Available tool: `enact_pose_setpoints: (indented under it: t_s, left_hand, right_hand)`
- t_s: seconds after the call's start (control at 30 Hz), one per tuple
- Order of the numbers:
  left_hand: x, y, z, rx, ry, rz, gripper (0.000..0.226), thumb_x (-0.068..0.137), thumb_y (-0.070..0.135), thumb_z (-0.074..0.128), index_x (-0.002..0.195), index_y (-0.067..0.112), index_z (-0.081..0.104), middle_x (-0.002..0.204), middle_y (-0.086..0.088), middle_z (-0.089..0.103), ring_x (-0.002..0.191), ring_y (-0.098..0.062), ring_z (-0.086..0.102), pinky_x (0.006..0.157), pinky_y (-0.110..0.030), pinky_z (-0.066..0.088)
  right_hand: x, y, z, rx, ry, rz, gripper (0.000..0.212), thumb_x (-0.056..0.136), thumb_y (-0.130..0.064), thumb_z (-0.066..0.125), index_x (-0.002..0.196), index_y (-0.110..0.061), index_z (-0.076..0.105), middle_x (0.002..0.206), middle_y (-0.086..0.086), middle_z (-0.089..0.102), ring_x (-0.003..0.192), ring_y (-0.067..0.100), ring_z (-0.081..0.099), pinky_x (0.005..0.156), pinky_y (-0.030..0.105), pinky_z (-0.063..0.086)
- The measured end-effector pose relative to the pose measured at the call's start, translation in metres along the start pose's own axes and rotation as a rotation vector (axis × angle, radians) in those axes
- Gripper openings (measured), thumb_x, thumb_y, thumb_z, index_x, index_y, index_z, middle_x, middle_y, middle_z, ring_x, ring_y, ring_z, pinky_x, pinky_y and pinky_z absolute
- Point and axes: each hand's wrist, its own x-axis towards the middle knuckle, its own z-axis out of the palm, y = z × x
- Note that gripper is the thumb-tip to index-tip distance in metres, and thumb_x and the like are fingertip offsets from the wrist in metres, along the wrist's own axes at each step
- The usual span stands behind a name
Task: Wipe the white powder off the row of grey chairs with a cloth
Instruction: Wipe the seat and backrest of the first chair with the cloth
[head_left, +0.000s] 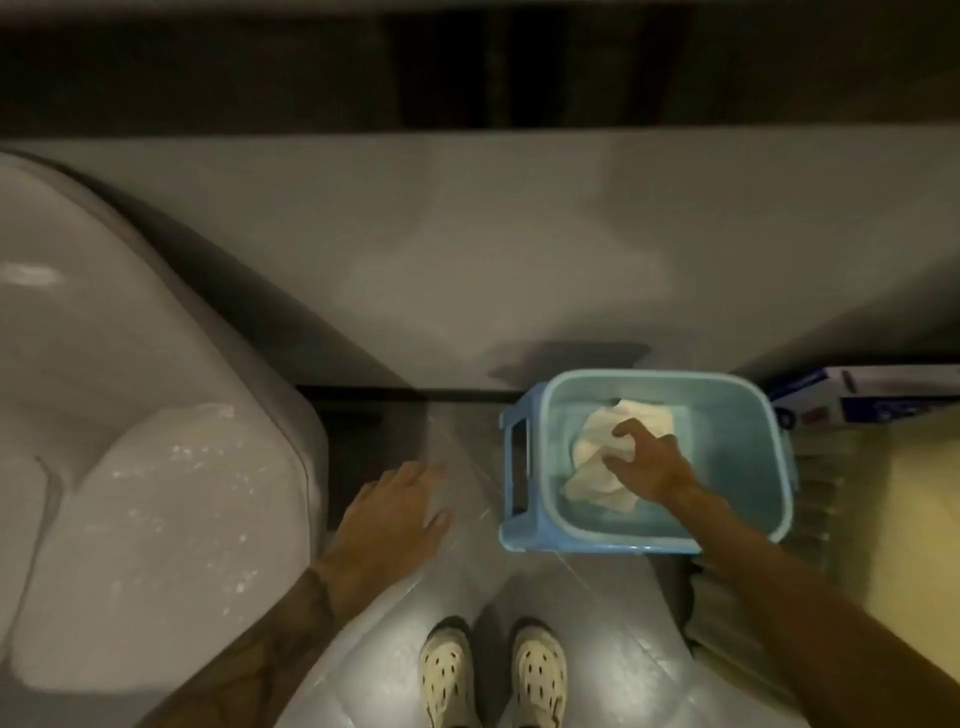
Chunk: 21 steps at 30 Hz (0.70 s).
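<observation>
Right of centre: right hand (649, 470) down in the blue bucket (740, 467), curled round the cloth (597, 441). Left hand (395, 512) at centre, spread, empty. Best to gather the whole cloth, squeeze out drips, then cross to the powdered grey chair (156, 545), lower left.

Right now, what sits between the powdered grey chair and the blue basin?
Head view: the open left hand, above glossy floor, lies between chair and basin; the right hand grips the cloth inside it.
</observation>
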Motion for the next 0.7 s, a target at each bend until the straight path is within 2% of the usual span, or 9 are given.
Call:
enact_pose_setpoints:
  t_s: [0.13, 0.27, 0.4, 0.5, 0.57, 0.7]
  left_hand:
    - [0.008, -0.012, 0.016, -0.059, -0.042, -0.04, 0.063, 0.105, 0.054, 0.047, 0.161, 0.029, 0.029, 0.161, 0.006, 0.038, 0.146, -0.018, 0.039, 0.123, -0.038, 0.031]
    - [0.001, -0.01, 0.008, -0.078, -0.013, -0.047, 0.064, 0.105, 0.052, 0.047, 0.161, 0.028, 0.028, 0.162, 0.004, 0.036, 0.147, -0.018, 0.038, 0.122, -0.039, 0.032]
    - [-0.026, 0.001, -0.022, -0.111, 0.028, -0.043, 0.062, 0.106, 0.05, 0.048, 0.161, 0.028, 0.031, 0.162, 0.004, 0.038, 0.146, -0.019, 0.039, 0.122, -0.04, 0.033]
    - [-0.059, 0.012, -0.054, -0.099, 0.091, -0.032, 0.059, 0.106, 0.047, 0.048, 0.159, 0.026, 0.034, 0.158, 0.005, 0.041, 0.142, -0.018, 0.042, 0.12, -0.036, 0.034]
    - [-0.083, 0.016, -0.077, -0.103, 0.12, -0.025, 0.059, 0.106, 0.045, 0.048, 0.159, 0.025, 0.034, 0.157, 0.003, 0.042, 0.14, -0.019, 0.043, 0.118, -0.039, 0.036]
    - [-0.129, 0.004, -0.114, -0.093, 0.158, -0.02, 0.062, 0.105, 0.048, 0.048, 0.16, 0.024, 0.032, 0.157, 0.0, 0.042, 0.139, -0.023, 0.044, 0.114, -0.042, 0.039]
  right_hand:
    - [0.018, 0.004, 0.023, -0.039, -0.016, 0.067, 0.041, 0.097, -0.032, 0.058, 0.136, -0.021, 0.051, 0.137, 0.018, 0.038, 0.117, 0.041, 0.052, 0.103, 0.042, 0.043]
    - [0.001, 0.001, 0.023, -0.014, 0.087, 0.031, 0.034, 0.098, -0.017, 0.057, 0.131, -0.01, 0.057, 0.136, 0.016, 0.048, 0.119, 0.037, 0.053, 0.101, 0.04, 0.042]
    - [-0.05, -0.023, -0.01, 0.096, 0.228, -0.049, 0.024, 0.09, -0.014, 0.069, 0.113, -0.013, 0.065, 0.123, 0.013, 0.057, 0.108, 0.035, 0.059, 0.094, 0.039, 0.048]
    - [-0.097, -0.053, -0.039, 0.116, 0.297, -0.139, 0.02, 0.084, -0.013, 0.075, 0.102, -0.019, 0.066, 0.111, 0.01, 0.064, 0.093, 0.029, 0.064, 0.079, 0.033, 0.052]
    - [-0.13, -0.077, -0.054, 0.109, 0.306, -0.191, 0.021, 0.083, -0.015, 0.077, 0.098, -0.022, 0.065, 0.105, 0.006, 0.064, 0.085, 0.023, 0.065, 0.072, 0.029, 0.048]
    - [-0.197, -0.134, -0.064, 0.125, 0.353, -0.315, 0.025, 0.079, -0.017, 0.082, 0.094, -0.025, 0.063, 0.1, -0.001, 0.061, 0.084, 0.019, 0.063, 0.073, 0.029, 0.05]
